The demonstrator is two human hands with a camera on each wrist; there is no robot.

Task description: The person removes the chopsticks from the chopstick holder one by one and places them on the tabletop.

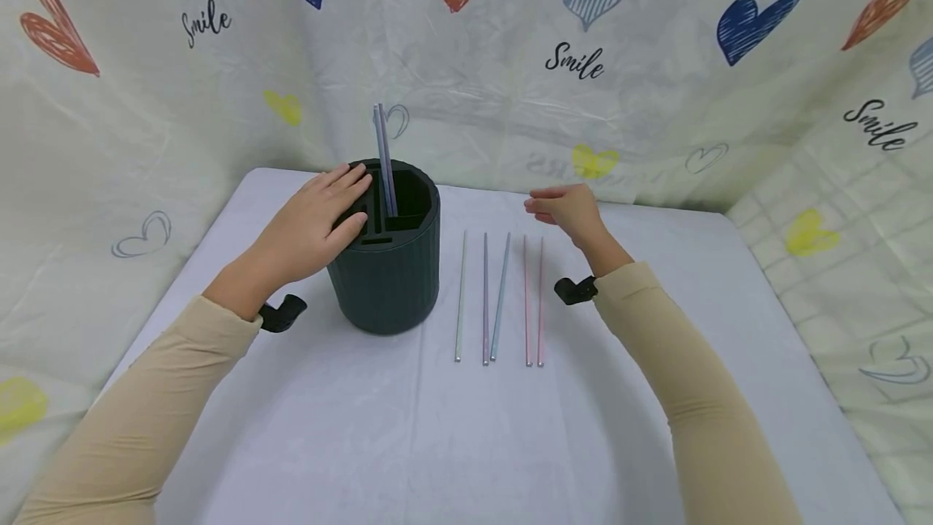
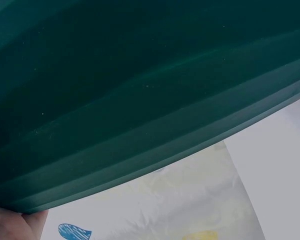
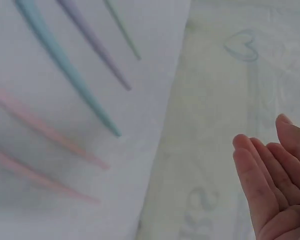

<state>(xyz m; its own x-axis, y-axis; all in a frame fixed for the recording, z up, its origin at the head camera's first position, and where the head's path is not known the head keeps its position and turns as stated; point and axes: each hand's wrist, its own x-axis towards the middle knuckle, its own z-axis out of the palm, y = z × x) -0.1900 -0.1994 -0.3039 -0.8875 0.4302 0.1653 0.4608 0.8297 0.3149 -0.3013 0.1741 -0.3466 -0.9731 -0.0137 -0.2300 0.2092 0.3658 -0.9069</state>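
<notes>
A dark green ribbed utensil holder (image 1: 386,290) with a divided top stands upright on the table. Two bluish-purple chopsticks (image 1: 385,160) lean inside its open compartment. My left hand (image 1: 309,225) rests over the holder's left rim, fingers extended across the top; the left wrist view is mostly filled by the holder's wall (image 2: 155,100). On the table to the right lie a green chopstick (image 1: 462,296), a purple chopstick (image 1: 485,298), a blue chopstick (image 1: 501,296) and two pink chopsticks (image 1: 541,301). Beyond their far ends, my right hand (image 1: 572,211) hovers with nothing in it, fingers loosely bent.
A white cloth covers the table (image 1: 437,444). Behind it and along both sides hangs a pale curtain (image 1: 496,87) printed with hearts and "Smile" lettering. The table's far edge runs just past the holder and below the right hand.
</notes>
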